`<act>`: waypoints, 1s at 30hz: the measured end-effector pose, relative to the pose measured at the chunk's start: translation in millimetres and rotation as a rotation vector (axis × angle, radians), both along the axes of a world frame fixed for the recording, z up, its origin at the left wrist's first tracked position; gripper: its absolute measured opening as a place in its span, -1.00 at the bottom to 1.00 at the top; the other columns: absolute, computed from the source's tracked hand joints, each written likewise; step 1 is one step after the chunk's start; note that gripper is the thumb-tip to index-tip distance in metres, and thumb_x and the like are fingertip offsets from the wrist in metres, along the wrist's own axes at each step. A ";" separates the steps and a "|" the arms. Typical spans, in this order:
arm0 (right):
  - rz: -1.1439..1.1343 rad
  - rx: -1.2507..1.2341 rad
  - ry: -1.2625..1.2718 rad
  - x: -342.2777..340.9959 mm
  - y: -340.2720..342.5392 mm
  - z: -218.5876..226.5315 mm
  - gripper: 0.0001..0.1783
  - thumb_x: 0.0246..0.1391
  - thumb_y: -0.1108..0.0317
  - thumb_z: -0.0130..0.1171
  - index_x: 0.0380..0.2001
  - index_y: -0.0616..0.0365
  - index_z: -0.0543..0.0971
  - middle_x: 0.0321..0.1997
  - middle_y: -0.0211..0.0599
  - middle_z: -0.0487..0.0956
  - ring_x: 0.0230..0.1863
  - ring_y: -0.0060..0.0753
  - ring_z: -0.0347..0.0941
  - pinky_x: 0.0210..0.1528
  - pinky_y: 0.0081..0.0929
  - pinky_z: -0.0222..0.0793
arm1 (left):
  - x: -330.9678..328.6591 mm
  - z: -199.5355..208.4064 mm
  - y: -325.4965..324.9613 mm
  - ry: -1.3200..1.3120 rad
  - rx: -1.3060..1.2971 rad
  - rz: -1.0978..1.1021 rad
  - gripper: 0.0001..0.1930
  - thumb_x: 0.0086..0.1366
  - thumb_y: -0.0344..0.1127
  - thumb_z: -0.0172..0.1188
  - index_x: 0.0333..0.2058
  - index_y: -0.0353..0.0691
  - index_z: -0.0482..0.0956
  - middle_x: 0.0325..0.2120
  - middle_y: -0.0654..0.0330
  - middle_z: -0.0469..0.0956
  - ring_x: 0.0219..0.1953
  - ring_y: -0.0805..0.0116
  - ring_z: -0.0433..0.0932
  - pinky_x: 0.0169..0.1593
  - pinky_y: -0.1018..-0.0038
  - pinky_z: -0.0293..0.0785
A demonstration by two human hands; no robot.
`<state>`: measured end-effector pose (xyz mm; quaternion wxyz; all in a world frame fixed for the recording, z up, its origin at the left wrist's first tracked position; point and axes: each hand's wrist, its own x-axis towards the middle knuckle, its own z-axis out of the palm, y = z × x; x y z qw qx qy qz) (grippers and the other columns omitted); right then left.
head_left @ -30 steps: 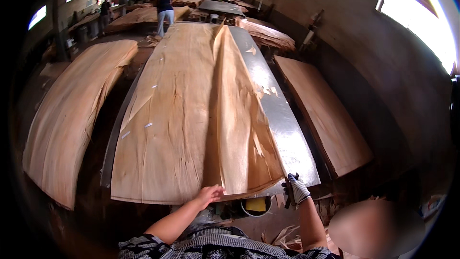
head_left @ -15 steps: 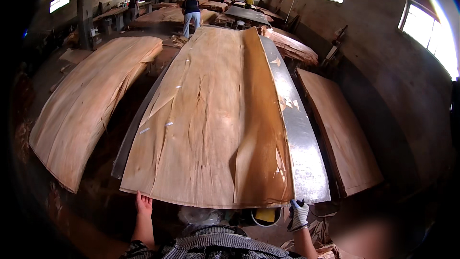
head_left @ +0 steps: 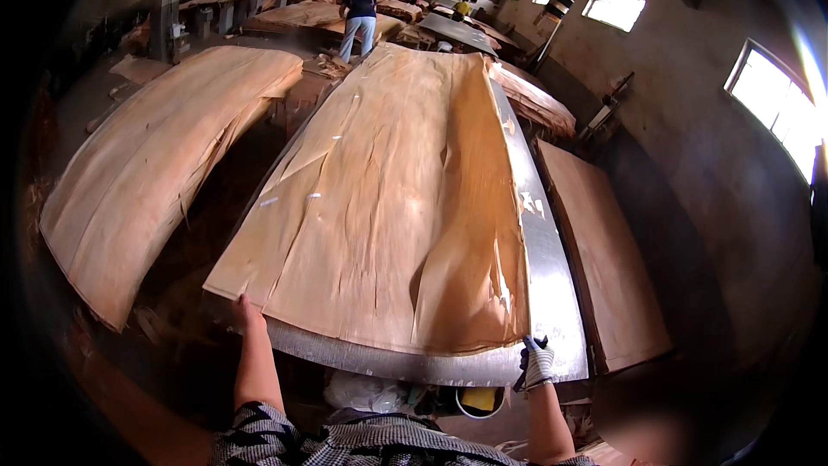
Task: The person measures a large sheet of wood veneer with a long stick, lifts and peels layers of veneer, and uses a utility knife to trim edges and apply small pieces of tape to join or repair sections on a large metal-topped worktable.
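A large, thin wood veneer sheet lies before me on a grey metal-topped table. It has lengthwise splits, small white tape strips and a darker, wavy band along its right side. My bare left hand is closed on the sheet's near left corner, its fingers partly hidden under the edge. At the near right corner, my right hand, in a striped white glove with dark fingertips, grips the sheet's edge. The metal surface shows along the right side and below the near edge.
Veneer stacks stand to the left and right. Under the table's near edge are clear plastic and a bucket with something yellow inside. A person in light trousers stands beyond the far end, with other people farther back.
Both hands have moved forward with the veneer sheet, the left one also slightly leftward. The table's near metal edge now shows below the sheet. My view has tilted.
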<state>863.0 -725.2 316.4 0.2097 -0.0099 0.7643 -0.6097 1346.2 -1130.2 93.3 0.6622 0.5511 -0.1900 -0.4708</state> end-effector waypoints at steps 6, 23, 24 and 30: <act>-0.045 0.105 -0.112 -0.5 9.0 -21.7 -0.81 -0.15 0.26 0.23 -0.56 -0.04 0.40 -0.80 -0.47 0.32 -0.89 -0.55 0.13 -0.88 -0.55 0.04 | 2.2 0.0 6.6 0.063 -0.031 -0.001 -0.71 0.12 -0.37 -0.01 -0.18 -0.39 0.31 -0.20 0.02 0.39 -0.12 0.19 0.39 -0.08 0.28 0.37; 0.555 0.616 -0.366 72.7 307.9 -151.4 -0.88 0.01 0.38 0.00 -0.34 0.10 0.43 -0.61 -0.28 0.45 -0.66 -0.27 0.40 -0.63 -0.37 0.33 | 35.8 3.9 16.3 0.349 0.213 -0.210 -0.69 0.18 -0.28 0.01 -0.09 -0.14 0.29 -0.15 0.15 0.36 -0.11 0.22 0.39 -0.10 0.22 0.41; 1.056 0.900 0.431 67.4 360.4 -153.9 -0.75 0.05 0.29 -0.13 -0.55 0.15 0.48 -0.66 -0.36 0.40 -0.63 -0.21 0.35 -0.54 -0.33 0.27 | 26.1 5.1 20.5 0.441 0.228 -0.189 -0.65 0.17 -0.24 0.00 -0.07 -0.15 0.27 -0.11 0.12 0.34 -0.07 0.17 0.37 -0.06 0.22 0.39; 1.064 0.759 -0.299 108.7 186.1 -62.2 -0.79 -0.05 0.27 0.06 -0.56 0.20 0.49 -0.65 -0.36 0.47 -0.62 -0.35 0.40 -0.58 -0.41 0.32 | -26.8 54.2 92.5 0.351 0.129 -0.148 -0.61 0.18 -0.21 -0.03 -0.04 -0.22 0.23 -0.04 0.07 0.31 0.06 0.06 0.29 -0.04 0.14 0.37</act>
